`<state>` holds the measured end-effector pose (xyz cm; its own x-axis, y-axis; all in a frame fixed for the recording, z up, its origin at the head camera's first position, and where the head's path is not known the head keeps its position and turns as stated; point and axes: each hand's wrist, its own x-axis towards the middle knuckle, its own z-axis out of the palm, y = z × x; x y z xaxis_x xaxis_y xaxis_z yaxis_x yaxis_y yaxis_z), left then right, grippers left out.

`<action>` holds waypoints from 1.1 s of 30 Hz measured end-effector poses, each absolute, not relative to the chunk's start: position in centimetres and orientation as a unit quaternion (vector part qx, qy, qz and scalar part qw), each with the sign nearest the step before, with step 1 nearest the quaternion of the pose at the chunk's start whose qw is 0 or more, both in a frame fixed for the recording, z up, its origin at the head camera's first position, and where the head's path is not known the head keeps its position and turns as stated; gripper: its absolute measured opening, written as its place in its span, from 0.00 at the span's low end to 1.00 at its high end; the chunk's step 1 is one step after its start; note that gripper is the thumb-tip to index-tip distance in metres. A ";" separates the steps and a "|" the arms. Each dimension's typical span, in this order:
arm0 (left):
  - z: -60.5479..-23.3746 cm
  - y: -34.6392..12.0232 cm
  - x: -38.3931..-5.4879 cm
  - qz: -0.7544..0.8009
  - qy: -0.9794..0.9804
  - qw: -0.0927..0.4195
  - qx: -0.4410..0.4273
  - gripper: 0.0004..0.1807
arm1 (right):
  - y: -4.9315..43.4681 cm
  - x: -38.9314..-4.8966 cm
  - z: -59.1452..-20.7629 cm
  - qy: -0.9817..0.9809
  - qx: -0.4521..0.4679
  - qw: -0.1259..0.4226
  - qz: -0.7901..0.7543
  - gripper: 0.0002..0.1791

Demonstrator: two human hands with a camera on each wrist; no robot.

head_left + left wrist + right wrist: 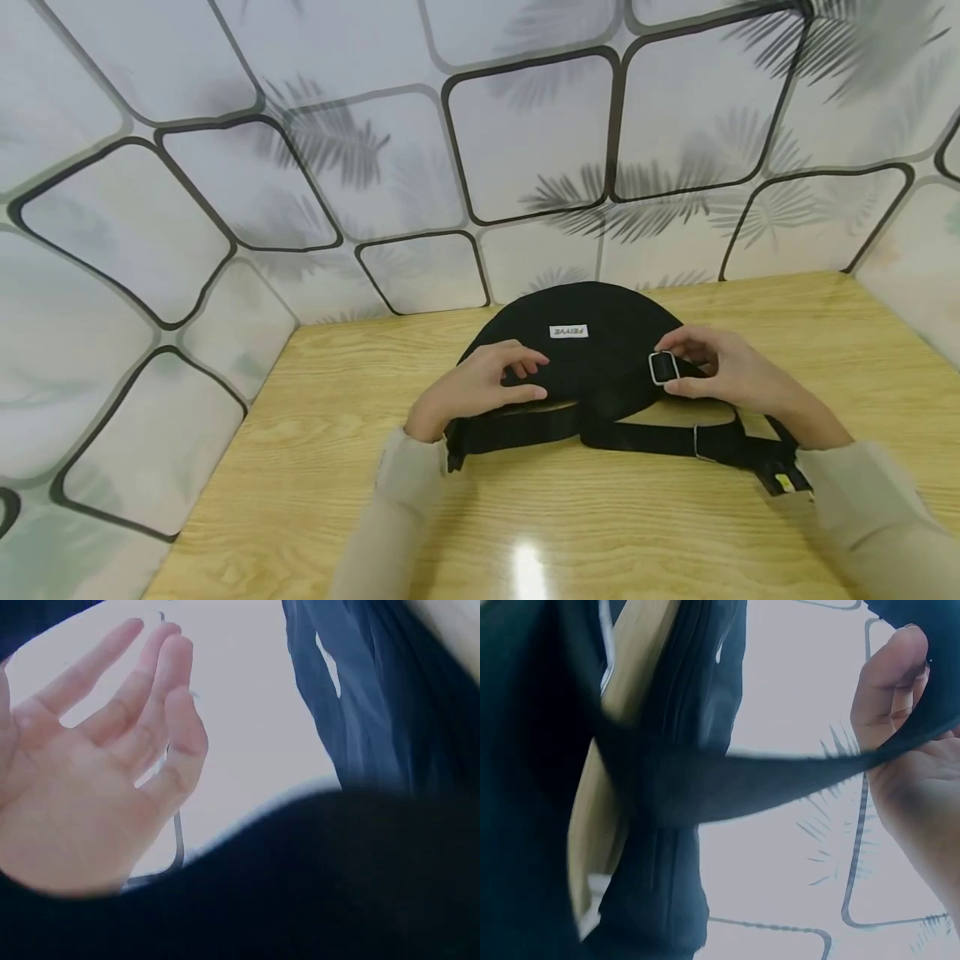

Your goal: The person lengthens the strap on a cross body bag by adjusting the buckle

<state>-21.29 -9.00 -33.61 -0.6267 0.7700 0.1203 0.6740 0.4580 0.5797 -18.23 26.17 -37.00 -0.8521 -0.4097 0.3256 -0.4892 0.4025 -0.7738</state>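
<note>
A black half-round waist bag (607, 358) lies on the table, its white label (568, 332) reading upside down. Over the bag's left part hovers my left hand (483, 382), its fingers loosely bent around nothing; the left wrist view shows the same hand (90, 780) beside the dark bag (397, 712). At the bag's right side my right hand (738, 375) pinches a square metal slider (663, 367) threaded on black webbing. In the right wrist view a strap (742, 787) runs across to the fingers of that hand (922, 772).
The black strap (645, 438) stretches along the bag's near side, with a second metal slider (697, 442) on it. Near the right sleeve lies a black buckle with a yellow-green mark (783, 482). Patterned cloth walls (536, 142) border the wooden table (600, 533) at the back and sides.
</note>
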 end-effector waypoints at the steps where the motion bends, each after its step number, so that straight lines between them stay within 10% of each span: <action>1: -33.7 -8.5 -21.3 0.299 0.848 0.077 0.431 0.23 | 25.9 -18.2 -36.9 -0.837 0.271 0.042 0.474 0.22; 12: -35.2 -1.4 -20.8 0.356 0.832 0.066 0.419 0.31 | 23.1 -18.4 -36.8 -0.809 0.305 0.041 0.501 0.22; 24: -36.7 -0.9 -20.6 0.430 0.802 0.046 0.413 0.23 | 24.1 -18.8 -37.7 -0.779 0.250 -0.113 0.564 0.16; 33: -36.7 -1.0 -20.5 0.445 0.791 0.052 0.416 0.27 | 23.8 -18.8 -38.4 -0.773 0.209 -0.087 0.592 0.06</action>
<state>-20.54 -0.97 -36.73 -0.6481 0.7050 0.2881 0.6128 0.2582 0.7469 -18.79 23.82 -38.38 -0.8972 -0.4269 0.1132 -0.2208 0.2116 -0.9521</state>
